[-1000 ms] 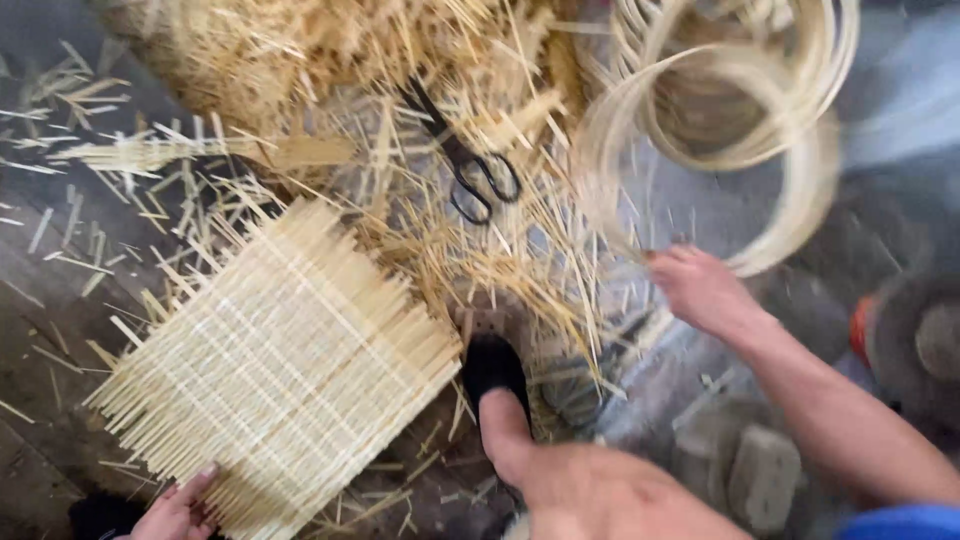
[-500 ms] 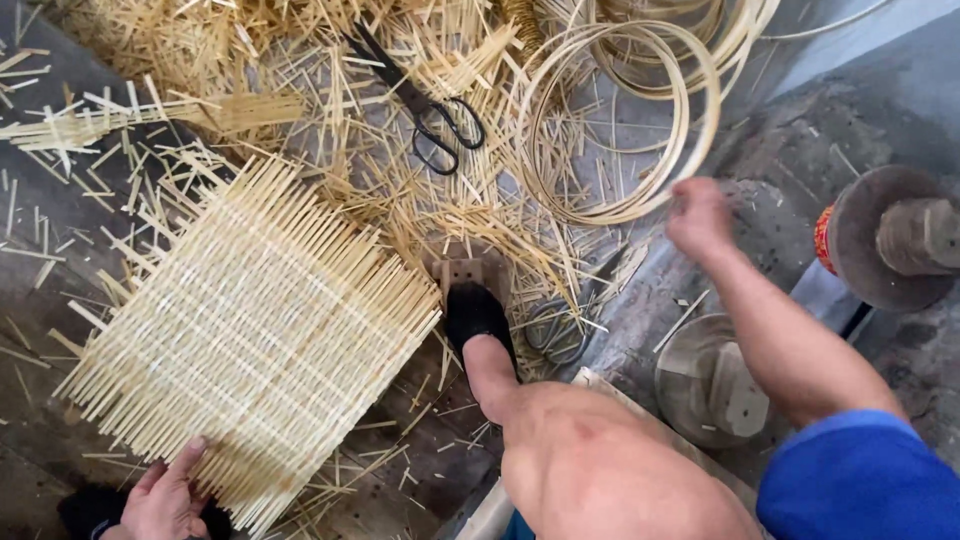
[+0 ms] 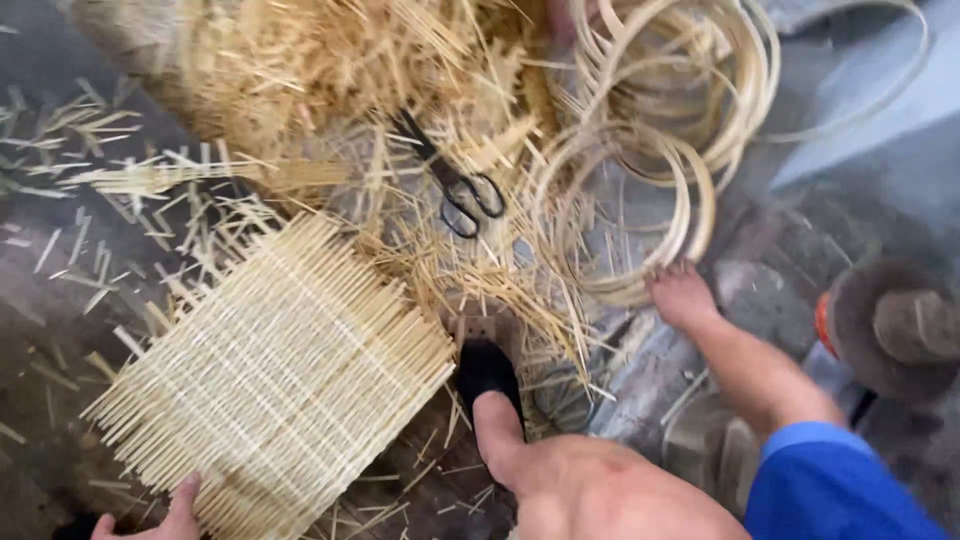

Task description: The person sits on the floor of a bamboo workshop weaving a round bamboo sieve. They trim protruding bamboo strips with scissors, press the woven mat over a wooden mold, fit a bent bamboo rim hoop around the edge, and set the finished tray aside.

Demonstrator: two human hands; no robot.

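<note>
Head view. I see no packages, labels or signs here; the ground is covered by loose straw-coloured splints [image 3: 330, 70] piled at the top, with black scissors [image 3: 455, 185] lying on them just left of the coiled strips.

My left hand [image 3: 165, 518] sits at the bottom edge, fingers curled onto the lower corner of the woven mat [image 3: 275, 385], gripping it; only the fingers show. The mat, a pale square of crossed splints with bristling ends, lies tilted on the ground at lower left, near my foot in a dark shoe [image 3: 487, 372].

My right hand [image 3: 682, 295] reaches forward from a blue sleeve [image 3: 830, 480], fingers bent down onto the lower rim of a coiled hoop [image 3: 625, 215] of thin strips. It touches the hoop; whether it clasps it I cannot tell. More hoops [image 3: 690, 85] lie stacked above. A round grey wheel [image 3: 895, 325] stands at right.
</note>
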